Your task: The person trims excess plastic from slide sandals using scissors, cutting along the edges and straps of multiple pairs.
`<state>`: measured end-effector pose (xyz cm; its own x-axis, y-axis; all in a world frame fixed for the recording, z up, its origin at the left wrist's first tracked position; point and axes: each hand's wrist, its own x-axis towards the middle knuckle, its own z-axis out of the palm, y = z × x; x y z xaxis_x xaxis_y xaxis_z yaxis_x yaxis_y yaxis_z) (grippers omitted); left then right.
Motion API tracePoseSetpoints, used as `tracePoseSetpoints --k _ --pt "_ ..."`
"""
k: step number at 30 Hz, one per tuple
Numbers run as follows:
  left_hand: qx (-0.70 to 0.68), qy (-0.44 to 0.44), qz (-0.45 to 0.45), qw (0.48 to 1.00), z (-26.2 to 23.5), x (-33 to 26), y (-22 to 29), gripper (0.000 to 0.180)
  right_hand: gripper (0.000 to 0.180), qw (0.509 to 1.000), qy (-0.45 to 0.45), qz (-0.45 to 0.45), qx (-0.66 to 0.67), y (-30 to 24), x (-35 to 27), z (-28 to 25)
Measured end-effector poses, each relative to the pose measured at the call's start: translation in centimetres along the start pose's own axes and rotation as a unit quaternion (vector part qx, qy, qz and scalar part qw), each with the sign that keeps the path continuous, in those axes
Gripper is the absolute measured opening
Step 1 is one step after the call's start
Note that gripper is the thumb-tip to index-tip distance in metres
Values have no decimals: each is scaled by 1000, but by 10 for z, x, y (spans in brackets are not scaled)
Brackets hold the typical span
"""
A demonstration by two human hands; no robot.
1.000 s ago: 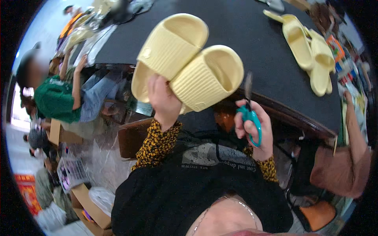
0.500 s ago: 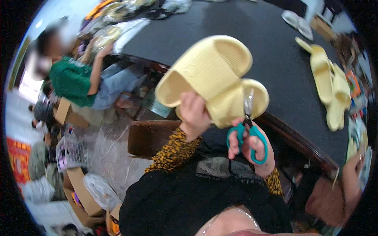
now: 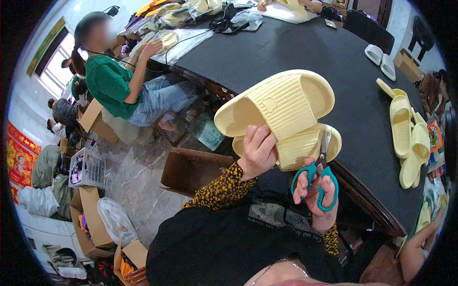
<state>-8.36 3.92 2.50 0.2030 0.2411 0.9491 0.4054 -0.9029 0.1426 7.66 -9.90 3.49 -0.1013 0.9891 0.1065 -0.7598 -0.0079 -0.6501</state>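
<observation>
A pair of pale yellow slide slippers [image 3: 286,105] is in front of me, one overlapping the other, with ribbed straps. My left hand [image 3: 259,148] is closed round their near left side, fingers over the upper slipper's edge. My right hand [image 3: 317,190] has its fingers through the teal handles of a pair of scissors [image 3: 317,178]. The blades point up and stand slightly apart, lying over the lower slipper's open end beyond its strap. Whether the blades touch the slipper, I cannot tell.
More yellow slippers [image 3: 409,138] lie on the black table [image 3: 210,59] at the right, with white slippers [image 3: 381,61] farther back. A person in green [image 3: 112,88] sits at the left, handling a slipper. A cardboard box [image 3: 193,169], a crate [image 3: 88,168] and bags stand at the left.
The slippers and both my hands have shifted right and lower in the picture, as the view itself moved. My hold on slippers and scissors stays the same.
</observation>
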Motion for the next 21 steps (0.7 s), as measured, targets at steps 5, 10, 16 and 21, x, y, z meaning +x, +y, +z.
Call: tracePoseSetpoints --k 5,10,16,21 --pt "11 10 7 1000 12 1 -2 22 55 999 3 -35 13 1 1 -8" --pt "45 18 -1 999 9 0 3 13 53 1000 6 -8 -7 -7 -2 -6" --pt "13 -14 -6 1000 12 -1 0 24 53 999 17 -32 -8 -13 -3 -3" --pt "12 -14 -6 1000 11 -3 5 26 51 999 31 -35 -20 -13 -9 -3"
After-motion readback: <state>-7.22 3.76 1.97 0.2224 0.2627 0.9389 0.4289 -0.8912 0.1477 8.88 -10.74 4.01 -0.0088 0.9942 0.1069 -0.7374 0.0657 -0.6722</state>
